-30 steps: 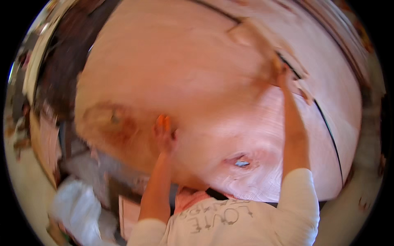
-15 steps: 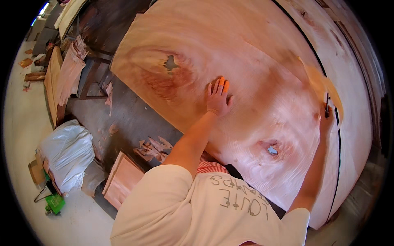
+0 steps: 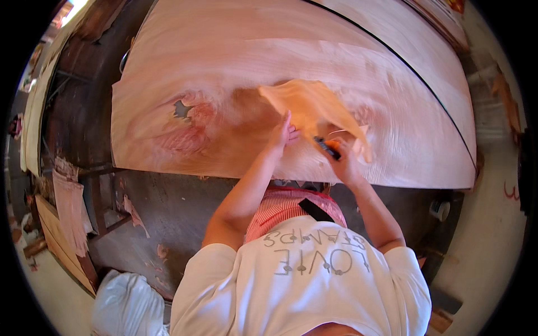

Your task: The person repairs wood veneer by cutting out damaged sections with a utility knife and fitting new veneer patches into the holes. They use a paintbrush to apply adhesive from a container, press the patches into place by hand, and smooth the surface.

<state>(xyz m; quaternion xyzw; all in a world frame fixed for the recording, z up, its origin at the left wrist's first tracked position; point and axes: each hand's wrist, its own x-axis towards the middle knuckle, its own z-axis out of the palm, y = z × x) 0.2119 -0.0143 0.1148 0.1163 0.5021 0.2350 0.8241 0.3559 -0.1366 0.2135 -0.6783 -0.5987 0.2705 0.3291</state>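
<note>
A large pinkish wood veneer sheet (image 3: 235,67) lies in front of me, with a ragged dark hole (image 3: 182,110) on its left. Above it, a thinner orange-tan piece of veneer (image 3: 308,103) is tilted up and blurred by motion. My right hand (image 3: 346,158) grips a short black tool, which looks like a utility knife (image 3: 327,148), at the lower edge of that piece; whether it also pinches the veneer is unclear. My left hand (image 3: 284,134) is beside the piece's left edge, thumb pointing up and fingers apart, seemingly holding nothing.
A black line (image 3: 392,56) curves across the right of the sheets. At the left stand a dark metal frame (image 3: 101,207) with torn veneer strips (image 3: 70,207) and a leaning board (image 3: 61,241). A white sack (image 3: 129,305) sits lower left, a white cup-like container (image 3: 440,210) lower right.
My right hand has brought the tool and the orange-tan piece from the right side to the middle. My left hand has lifted off the sheet and turned thumb up. The view has turned.
</note>
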